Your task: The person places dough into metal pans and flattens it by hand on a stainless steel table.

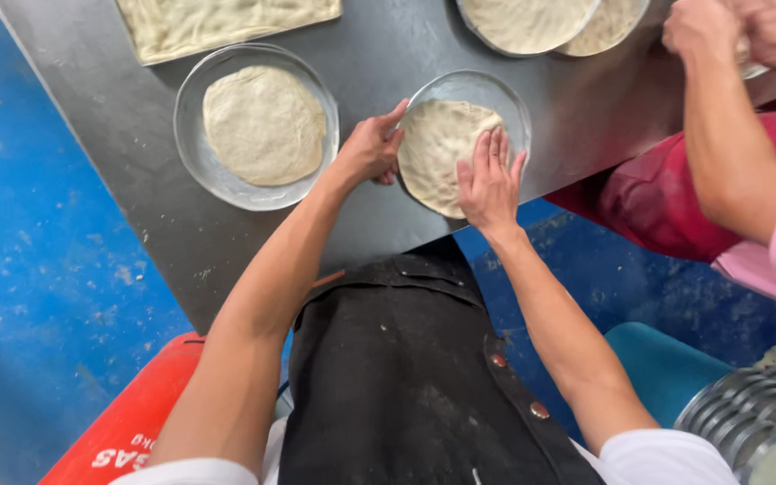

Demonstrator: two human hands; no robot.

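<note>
A round glass plate (482, 87) tilts at the near edge of a steel table (119, 117). A pale disc of flattened dough (437, 144) lies in the plate. My left hand (370, 148) grips the plate's left rim, thumb over the edge. My right hand (489, 184) lies flat on the dough's right side, fingers spread, pressing it into the plate. To the left stands a second glass plate (192, 148) with its own round dough (264, 124).
A tray of rolled dough (217, 22) and more dough-filled plates (527, 22) sit at the table's far side. Another person's arms (720, 153) work at the right. A stack of metal pans (752, 427) stands at lower right, over a blue floor (38, 269).
</note>
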